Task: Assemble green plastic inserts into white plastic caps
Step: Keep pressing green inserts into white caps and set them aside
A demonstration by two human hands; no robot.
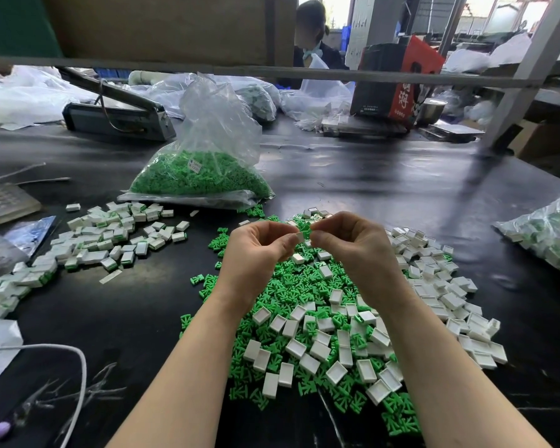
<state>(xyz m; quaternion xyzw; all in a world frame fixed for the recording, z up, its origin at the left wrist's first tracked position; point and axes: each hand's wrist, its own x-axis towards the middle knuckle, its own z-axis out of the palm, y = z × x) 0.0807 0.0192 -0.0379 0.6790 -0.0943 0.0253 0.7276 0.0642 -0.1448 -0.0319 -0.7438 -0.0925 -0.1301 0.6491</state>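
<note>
Forearms nearest me; above the loose pile, at twelve o'clock, my left hand (pixel 259 250) pinches a white cap (pixel 300 236) while my right hand (pixel 349 244) pinches a green insert (pixel 308 228); skewed, it could jam.

A single head-worn view looks forward and down, close above a black table (pixel 401 195). The table's near part fills the lower frame; beyond its far edge, workshop background shows.
</note>
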